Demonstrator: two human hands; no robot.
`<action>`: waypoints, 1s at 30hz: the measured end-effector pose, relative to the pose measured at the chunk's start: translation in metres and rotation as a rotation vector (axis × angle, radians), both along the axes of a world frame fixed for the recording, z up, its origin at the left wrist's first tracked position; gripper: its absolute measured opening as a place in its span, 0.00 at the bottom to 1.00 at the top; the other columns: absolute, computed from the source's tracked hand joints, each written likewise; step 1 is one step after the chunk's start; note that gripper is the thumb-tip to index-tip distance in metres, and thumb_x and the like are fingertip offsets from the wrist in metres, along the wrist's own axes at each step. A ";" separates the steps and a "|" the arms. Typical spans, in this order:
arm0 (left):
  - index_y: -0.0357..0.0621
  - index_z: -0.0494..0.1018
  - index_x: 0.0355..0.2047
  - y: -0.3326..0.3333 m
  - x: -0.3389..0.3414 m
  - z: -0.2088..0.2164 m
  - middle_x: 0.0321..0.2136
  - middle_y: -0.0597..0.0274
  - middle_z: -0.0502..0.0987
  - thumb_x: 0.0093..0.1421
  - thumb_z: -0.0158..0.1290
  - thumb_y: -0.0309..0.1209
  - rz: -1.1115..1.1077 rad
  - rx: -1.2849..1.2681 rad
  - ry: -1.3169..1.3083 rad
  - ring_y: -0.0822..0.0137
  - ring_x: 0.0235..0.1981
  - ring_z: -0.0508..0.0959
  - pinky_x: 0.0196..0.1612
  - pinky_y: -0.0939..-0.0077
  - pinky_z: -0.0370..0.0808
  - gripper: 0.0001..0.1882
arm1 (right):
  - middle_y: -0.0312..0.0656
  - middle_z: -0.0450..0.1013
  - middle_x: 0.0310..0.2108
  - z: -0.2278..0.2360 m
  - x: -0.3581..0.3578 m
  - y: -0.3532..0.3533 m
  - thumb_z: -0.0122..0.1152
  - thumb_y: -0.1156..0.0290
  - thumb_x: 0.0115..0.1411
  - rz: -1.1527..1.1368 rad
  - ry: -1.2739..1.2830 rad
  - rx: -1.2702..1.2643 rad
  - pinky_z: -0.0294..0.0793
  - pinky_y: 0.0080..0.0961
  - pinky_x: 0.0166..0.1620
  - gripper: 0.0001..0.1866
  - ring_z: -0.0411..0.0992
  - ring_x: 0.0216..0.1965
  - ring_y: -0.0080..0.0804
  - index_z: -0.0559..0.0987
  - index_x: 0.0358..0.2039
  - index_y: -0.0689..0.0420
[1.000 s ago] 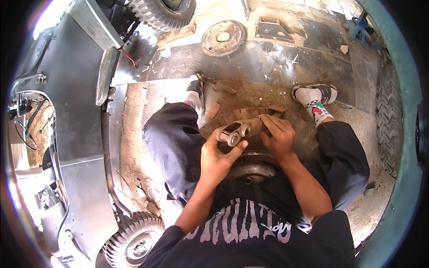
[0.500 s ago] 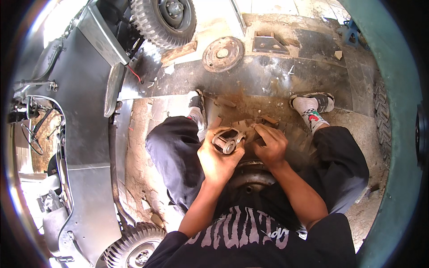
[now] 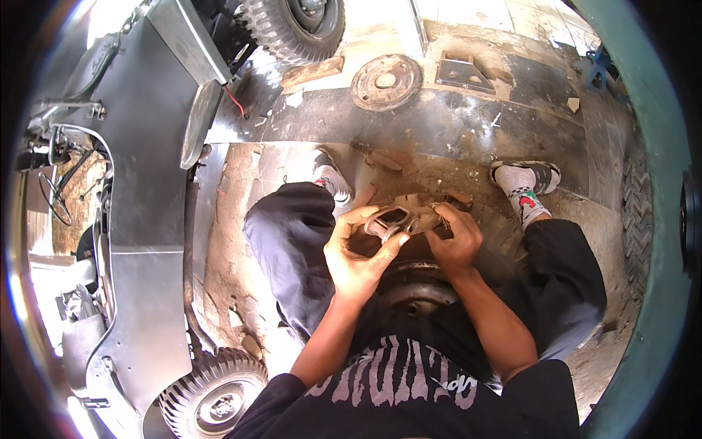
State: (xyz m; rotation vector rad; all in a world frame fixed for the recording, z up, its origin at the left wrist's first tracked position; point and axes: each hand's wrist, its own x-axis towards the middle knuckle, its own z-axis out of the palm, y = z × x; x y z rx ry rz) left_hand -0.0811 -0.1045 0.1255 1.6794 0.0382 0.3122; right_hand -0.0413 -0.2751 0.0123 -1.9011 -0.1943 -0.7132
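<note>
A worn metal fitting (image 3: 389, 222) with an open frame and rounded rings is held up between my knees. My left hand (image 3: 355, 252) is closed round its left side, the thumb pressed along the near edge. At its right end is my right hand (image 3: 457, 238), finger and thumb bent round the part; their exact contact is partly hidden. Below the hands, a round, dusty metal wheel or drum (image 3: 417, 284) sits between my legs. Brownish, dirt-covered pieces lie just beyond the fitting, blurred together.
On the left stands a dark vehicle body (image 3: 146, 219) with a treaded tire (image 3: 212, 395) near me. Farther off are another tire (image 3: 296, 29), a rusty disc (image 3: 386, 82), a wooden block (image 3: 313, 71) and a metal bracket (image 3: 464, 73). A greenish panel (image 3: 658, 161) borders the right.
My left hand has tilted the fitting, turning its opening. My right hand has come in against its right end, the fingers spread wider. The whole view has shifted slightly.
</note>
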 end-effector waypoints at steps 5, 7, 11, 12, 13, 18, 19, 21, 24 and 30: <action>0.36 0.70 0.49 -0.009 -0.003 0.000 0.46 0.52 0.83 0.56 0.71 0.14 -0.030 -0.157 -0.024 0.67 0.48 0.84 0.57 0.67 0.82 0.25 | 0.46 0.85 0.45 -0.002 0.001 0.001 0.78 0.81 0.41 -0.029 -0.023 -0.007 0.83 0.37 0.48 0.24 0.83 0.43 0.47 0.87 0.43 0.58; 0.37 0.71 0.48 -0.016 -0.003 0.005 0.45 0.54 0.82 0.56 0.70 0.14 -0.017 -0.186 -0.019 0.70 0.47 0.82 0.57 0.69 0.80 0.24 | 0.45 0.85 0.45 -0.001 0.001 -0.001 0.78 0.81 0.41 -0.029 -0.023 -0.022 0.83 0.37 0.48 0.24 0.83 0.43 0.46 0.86 0.43 0.58; 0.34 0.71 0.46 -0.012 -0.005 0.004 0.49 0.48 0.83 0.55 0.72 0.14 -0.069 -0.231 -0.034 0.66 0.49 0.84 0.59 0.65 0.81 0.23 | 0.45 0.85 0.45 -0.008 -0.002 0.001 0.78 0.80 0.42 -0.019 0.011 -0.005 0.83 0.37 0.48 0.24 0.83 0.44 0.46 0.85 0.44 0.57; 0.34 0.72 0.46 -0.010 -0.006 0.004 0.49 0.48 0.83 0.54 0.73 0.16 -0.072 -0.191 -0.007 0.67 0.48 0.84 0.58 0.66 0.81 0.23 | 0.45 0.85 0.45 -0.009 -0.003 0.001 0.79 0.80 0.42 -0.016 0.013 -0.006 0.82 0.36 0.49 0.24 0.83 0.44 0.46 0.85 0.44 0.57; 0.34 0.73 0.45 -0.007 -0.007 0.004 0.49 0.48 0.83 0.53 0.74 0.17 -0.079 -0.178 -0.007 0.68 0.48 0.84 0.58 0.66 0.81 0.23 | 0.45 0.85 0.45 -0.009 -0.004 0.001 0.79 0.80 0.43 -0.012 0.015 -0.007 0.82 0.36 0.49 0.24 0.83 0.45 0.46 0.85 0.44 0.57; 0.39 0.74 0.43 0.007 -0.009 0.004 0.43 0.60 0.83 0.51 0.77 0.22 -0.104 -0.019 0.003 0.73 0.43 0.81 0.52 0.73 0.80 0.24 | 0.45 0.85 0.46 -0.004 -0.011 0.006 0.79 0.80 0.44 0.000 0.071 0.007 0.82 0.36 0.50 0.22 0.83 0.46 0.44 0.85 0.42 0.57; 0.39 0.74 0.43 0.012 -0.011 0.005 0.41 0.62 0.83 0.51 0.77 0.22 -0.124 0.066 -0.008 0.73 0.41 0.81 0.51 0.74 0.80 0.24 | 0.44 0.85 0.46 -0.002 -0.013 0.006 0.79 0.80 0.45 0.002 0.088 0.012 0.82 0.36 0.50 0.21 0.83 0.46 0.43 0.85 0.42 0.57; 0.41 0.73 0.41 0.020 -0.017 0.005 0.37 0.66 0.81 0.55 0.76 0.28 -0.167 -0.044 0.096 0.74 0.39 0.79 0.46 0.76 0.78 0.22 | 0.44 0.85 0.46 -0.005 -0.021 0.008 0.78 0.81 0.45 0.017 0.126 0.003 0.82 0.36 0.50 0.21 0.83 0.46 0.42 0.85 0.42 0.56; 0.40 0.72 0.41 0.034 -0.020 0.011 0.35 0.63 0.80 0.65 0.70 0.38 -0.206 -0.386 0.413 0.75 0.35 0.78 0.42 0.78 0.77 0.19 | 0.42 0.85 0.46 -0.006 -0.020 0.012 0.77 0.82 0.46 0.052 0.124 -0.053 0.82 0.36 0.50 0.21 0.83 0.47 0.42 0.85 0.43 0.55; 0.37 0.74 0.48 0.059 -0.015 0.002 0.38 0.58 0.79 0.68 0.65 0.40 -0.168 -0.821 0.920 0.67 0.36 0.82 0.38 0.68 0.83 0.20 | 0.41 0.85 0.46 -0.012 -0.020 0.017 0.75 0.84 0.47 0.130 0.101 -0.243 0.82 0.35 0.51 0.22 0.83 0.47 0.43 0.86 0.44 0.53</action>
